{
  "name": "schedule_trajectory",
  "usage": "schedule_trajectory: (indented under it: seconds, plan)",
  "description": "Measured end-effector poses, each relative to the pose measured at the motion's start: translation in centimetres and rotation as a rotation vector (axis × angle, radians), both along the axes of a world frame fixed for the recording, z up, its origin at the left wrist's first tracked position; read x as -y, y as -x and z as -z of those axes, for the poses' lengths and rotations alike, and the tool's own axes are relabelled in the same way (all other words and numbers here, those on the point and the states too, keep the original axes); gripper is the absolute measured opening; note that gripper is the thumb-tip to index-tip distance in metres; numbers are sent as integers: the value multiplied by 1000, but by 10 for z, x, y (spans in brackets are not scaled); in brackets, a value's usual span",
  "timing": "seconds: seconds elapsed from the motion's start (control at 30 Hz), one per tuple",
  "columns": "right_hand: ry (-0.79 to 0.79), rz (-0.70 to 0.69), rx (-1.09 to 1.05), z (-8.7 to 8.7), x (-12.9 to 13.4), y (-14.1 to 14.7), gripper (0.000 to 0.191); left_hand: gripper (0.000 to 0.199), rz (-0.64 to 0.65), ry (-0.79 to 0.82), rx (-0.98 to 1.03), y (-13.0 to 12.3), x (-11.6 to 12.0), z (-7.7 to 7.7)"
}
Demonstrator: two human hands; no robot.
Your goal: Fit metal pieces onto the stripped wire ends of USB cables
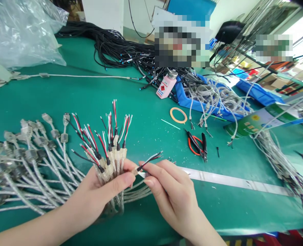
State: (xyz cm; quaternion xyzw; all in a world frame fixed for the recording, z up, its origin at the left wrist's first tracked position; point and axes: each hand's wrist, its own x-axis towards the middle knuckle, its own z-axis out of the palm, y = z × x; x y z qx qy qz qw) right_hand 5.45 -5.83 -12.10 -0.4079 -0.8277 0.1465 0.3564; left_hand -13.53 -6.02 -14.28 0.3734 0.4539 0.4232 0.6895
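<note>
Fingers [120,179] of left hand [100,194] clamp cable bundle [110,160], wires up; right hand [169,191] pinches single cable [147,162] pointing up-right.

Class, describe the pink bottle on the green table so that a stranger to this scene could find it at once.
Start from the green table and go to its far side, where the black cable pile meets the blue tray of grey cables. The pink bottle stands just left of that tray. It alone there is pink, with a silver cap and a red diamond label.
</note>
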Motion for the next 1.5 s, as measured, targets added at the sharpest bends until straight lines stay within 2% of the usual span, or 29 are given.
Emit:
schedule_trajectory:
  seconds: [0.17, 0.47, 0.7, 1.13, 1.5]
  plan:
    - [4, 3, 11, -1, 1, 0, 24, 14, 26, -41, -18, 1, 0, 0]
    - [-15, 7, 25, 3, 1, -1, 24, 8, 90, -121, -40, 5, 2, 12]
    - [-39, 11, 36, 3, 2, 0, 24, 7, 103, -152, -46, 4, 2, 11]
    - [-53, 16, 54, 4, 2, 1, 25, 10, 90, -133, -81, 2, 3, 8]
    - [-31, 10, 58, 4, 3, 1, 23, 5, 3, -103, -50, -2, 2, 7]
